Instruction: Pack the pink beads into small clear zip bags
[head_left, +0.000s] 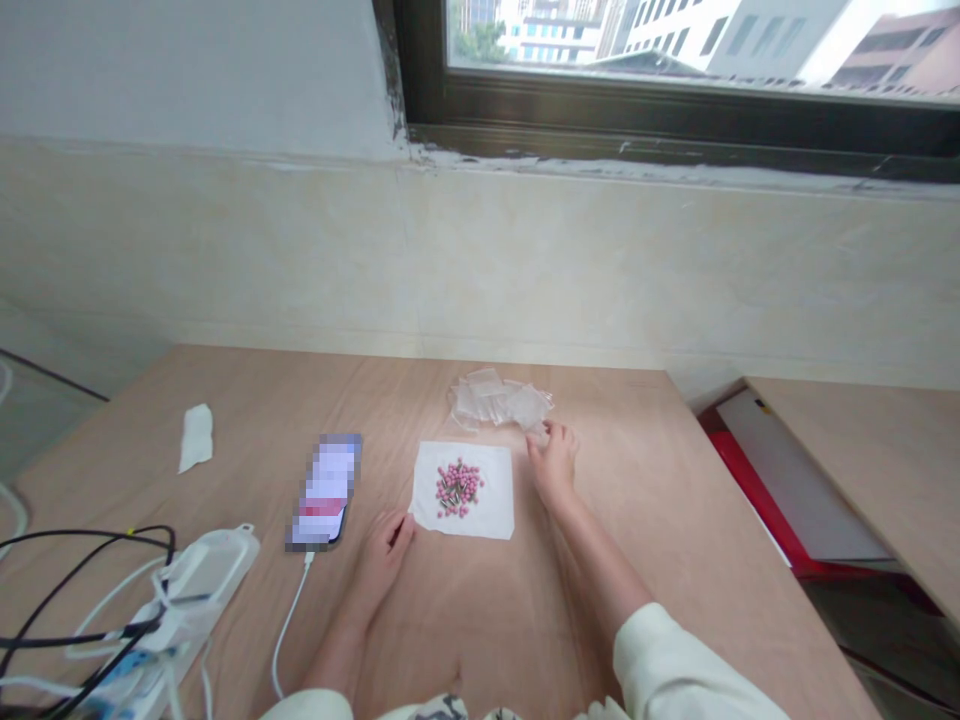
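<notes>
Head view: on a plywood tabletop [637, 500], pink-headed pins [458, 488] lie heaped at the centre of a white paper sheet [491, 520]. At 12 o'clock from the sheet sit clear plastic bags [495, 398]. The right hand [553, 465], fingers curled, touches their edge; whether it pinches one, I cannot tell. The left hand [379, 560], at 7 o'clock, has its fingers loosely together, their tips at the sheet's edge, and holds nothing. A smartphone [326, 490] lies at 9 o'clock.

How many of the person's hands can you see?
2: the left hand is at the left edge of the white paper sheet, and the right hand is at the clear plastic bags.
</notes>
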